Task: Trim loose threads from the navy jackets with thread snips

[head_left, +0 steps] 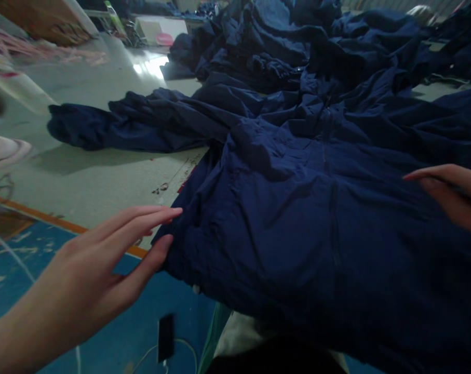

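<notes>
A navy blue jacket [282,208] with a zip down its front lies spread over the table, one sleeve stretched out to the left. At its lower left edge is my left hand [103,259], fingers straight and thumb set apart from them; the thumb tip seems to touch the cloth. My right hand [453,192] hovers over the jacket's right part with its fingers extended, partly cut off by the frame edge. Neither hand grips the fabric. The jacket's near hem hangs over the table edge towards my lap.
A large heap of navy garments [258,36] rises behind the jacket. On the pale table [134,182], a white box [161,31] stands at the back and a cardboard box [44,21] at far left. Below left, a phone [165,337] with a cable rests on the blue surface.
</notes>
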`<state>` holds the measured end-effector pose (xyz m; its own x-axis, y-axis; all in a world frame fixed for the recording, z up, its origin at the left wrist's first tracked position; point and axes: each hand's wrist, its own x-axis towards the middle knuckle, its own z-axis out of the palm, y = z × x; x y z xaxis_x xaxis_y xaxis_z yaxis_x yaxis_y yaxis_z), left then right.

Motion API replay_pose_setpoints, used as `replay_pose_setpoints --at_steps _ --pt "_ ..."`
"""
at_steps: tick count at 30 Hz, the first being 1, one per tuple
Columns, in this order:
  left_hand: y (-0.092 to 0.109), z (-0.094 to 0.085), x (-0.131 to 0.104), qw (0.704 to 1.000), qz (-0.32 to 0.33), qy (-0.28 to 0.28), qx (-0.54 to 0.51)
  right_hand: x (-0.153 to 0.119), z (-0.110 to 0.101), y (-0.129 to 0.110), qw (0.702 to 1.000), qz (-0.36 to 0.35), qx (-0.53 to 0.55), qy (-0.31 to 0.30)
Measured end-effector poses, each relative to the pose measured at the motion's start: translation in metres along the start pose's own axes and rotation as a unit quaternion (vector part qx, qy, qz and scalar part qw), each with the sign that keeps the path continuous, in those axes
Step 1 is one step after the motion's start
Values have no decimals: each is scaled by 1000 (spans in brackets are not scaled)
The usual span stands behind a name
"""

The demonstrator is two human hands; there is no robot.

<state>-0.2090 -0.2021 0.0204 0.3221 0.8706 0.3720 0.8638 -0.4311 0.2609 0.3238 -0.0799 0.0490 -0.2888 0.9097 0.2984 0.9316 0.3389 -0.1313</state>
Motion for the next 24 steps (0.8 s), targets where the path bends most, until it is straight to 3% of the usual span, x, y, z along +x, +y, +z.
replay_pose_setpoints --at_steps 5,7,9,14,21,24 --pt "6 12 23 993 116 27 -17 38 23 -122 970 -233 69 -10" --pt "8 19 31 986 162 27 -32 47 43 -156 950 -290 113 -34" --pt "7 25 34 983 175 4 -56 54 65 -176 939 -315 127 -47" --pt "-4 37 27 987 122 -32 -103 66 98 -181 946 -305 105 -43" --pt "-11 47 16 979 123 -27 -161 61 100 -178 958 -258 96 -76" --pt "-12 46 16 979 119 -45 -160 61 101 -179 960 -253 107 -59"
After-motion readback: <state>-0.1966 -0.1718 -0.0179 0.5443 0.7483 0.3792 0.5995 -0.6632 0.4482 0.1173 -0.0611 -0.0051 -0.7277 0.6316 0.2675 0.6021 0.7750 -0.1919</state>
